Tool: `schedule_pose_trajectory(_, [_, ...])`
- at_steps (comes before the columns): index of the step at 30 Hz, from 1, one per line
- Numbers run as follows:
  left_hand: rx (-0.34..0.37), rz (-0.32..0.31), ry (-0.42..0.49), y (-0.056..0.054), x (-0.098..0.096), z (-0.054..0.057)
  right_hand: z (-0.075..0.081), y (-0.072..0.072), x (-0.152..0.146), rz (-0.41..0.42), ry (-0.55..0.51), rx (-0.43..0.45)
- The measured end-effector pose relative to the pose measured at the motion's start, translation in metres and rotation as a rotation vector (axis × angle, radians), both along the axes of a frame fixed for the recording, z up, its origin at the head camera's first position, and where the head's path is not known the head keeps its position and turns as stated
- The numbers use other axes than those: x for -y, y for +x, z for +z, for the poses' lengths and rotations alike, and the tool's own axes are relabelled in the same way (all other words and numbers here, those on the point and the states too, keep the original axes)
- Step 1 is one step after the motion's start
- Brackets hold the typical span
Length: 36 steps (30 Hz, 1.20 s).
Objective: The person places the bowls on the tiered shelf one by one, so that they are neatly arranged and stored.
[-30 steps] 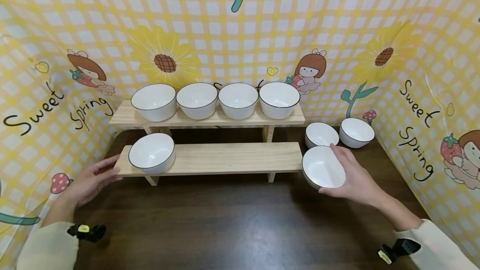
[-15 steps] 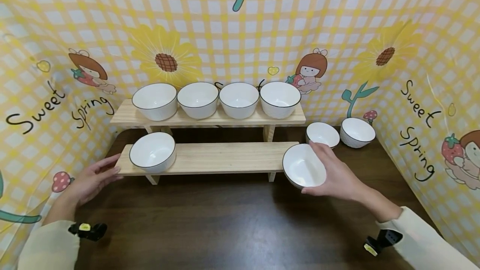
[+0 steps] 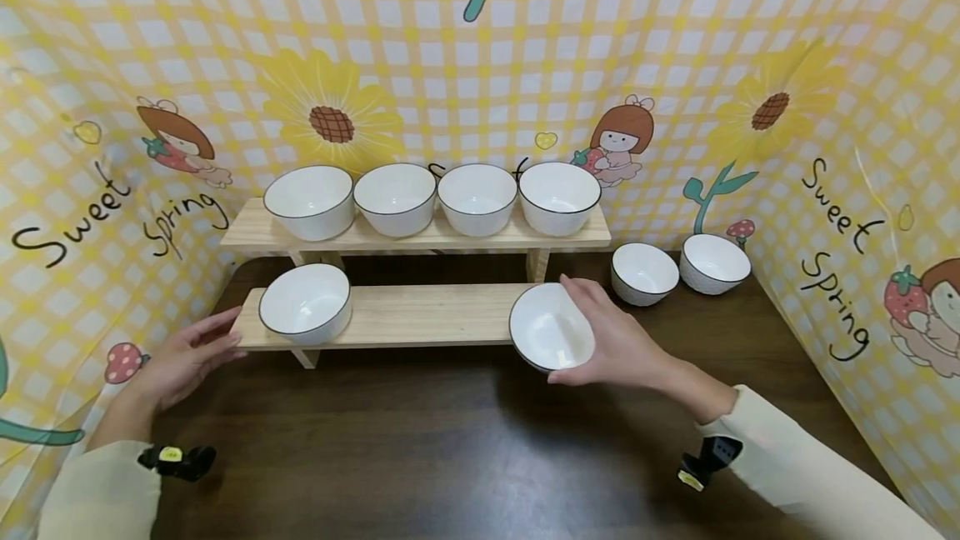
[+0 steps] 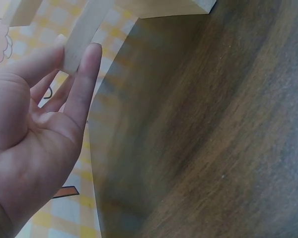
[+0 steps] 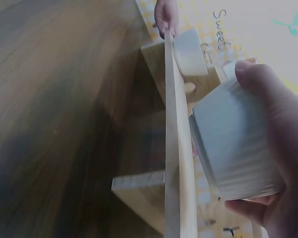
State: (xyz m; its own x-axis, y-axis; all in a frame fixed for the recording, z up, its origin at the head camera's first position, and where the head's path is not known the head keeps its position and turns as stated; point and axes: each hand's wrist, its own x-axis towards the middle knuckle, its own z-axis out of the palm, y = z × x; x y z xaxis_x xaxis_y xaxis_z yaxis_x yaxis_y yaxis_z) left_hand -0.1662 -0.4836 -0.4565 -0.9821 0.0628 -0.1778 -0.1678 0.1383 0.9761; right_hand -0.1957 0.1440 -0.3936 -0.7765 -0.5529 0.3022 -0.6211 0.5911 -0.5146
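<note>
My right hand point(image 3: 618, 344) grips a white bowl point(image 3: 551, 327) with a dark rim, thumb on the near side and fingers on the far side. In the right wrist view that bowl point(image 5: 238, 144) is held above the lower shelf board point(image 5: 176, 148), apart from it. My left hand point(image 3: 183, 361) pinches the left end of the lower wooden board point(image 3: 427, 315). The left wrist view shows this board end point(image 4: 79, 44) between thumb and fingers of the left hand point(image 4: 44, 109). Another white bowl point(image 3: 305, 304) stands on the lower board's left part.
Several white bowls, such as the leftmost one point(image 3: 309, 202), line the upper shelf board point(image 3: 420, 242). Two smaller-looking bowls, one nearer point(image 3: 645, 273) and one farther right point(image 3: 715, 263), stand on the dark table point(image 3: 420, 457). A yellow checked cloth point(image 3: 450, 57) hangs behind and at both sides.
My right hand has carried its bowl leftward, from beside the lower board's right end to over its right part. The left hand has stayed at the board's left end.
</note>
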Motion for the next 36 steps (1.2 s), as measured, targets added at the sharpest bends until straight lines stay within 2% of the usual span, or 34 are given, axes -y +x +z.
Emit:
schedule_pose_trajectory(10, [0.020, 0.000, -0.071, -0.002, 0.000, -0.001, 0.002, -0.006, 0.043, 0.007, -0.016, 0.016])
schedule_pose_trajectory(18, [0.000, 0.003, -0.047, -0.002, 0.000, -0.002, -0.002, -0.009, 0.072, 0.009, 0.011, 0.055])
schedule_pose_trajectory(26, [0.010, 0.015, -0.028, -0.003, -0.002, -0.002, -0.003, -0.012, 0.097, 0.008, 0.037, 0.093])
schedule_pose_trajectory(36, [0.016, 0.022, 0.011, -0.002, -0.001, -0.001, -0.004, -0.014, 0.125, 0.010, 0.018, 0.109])
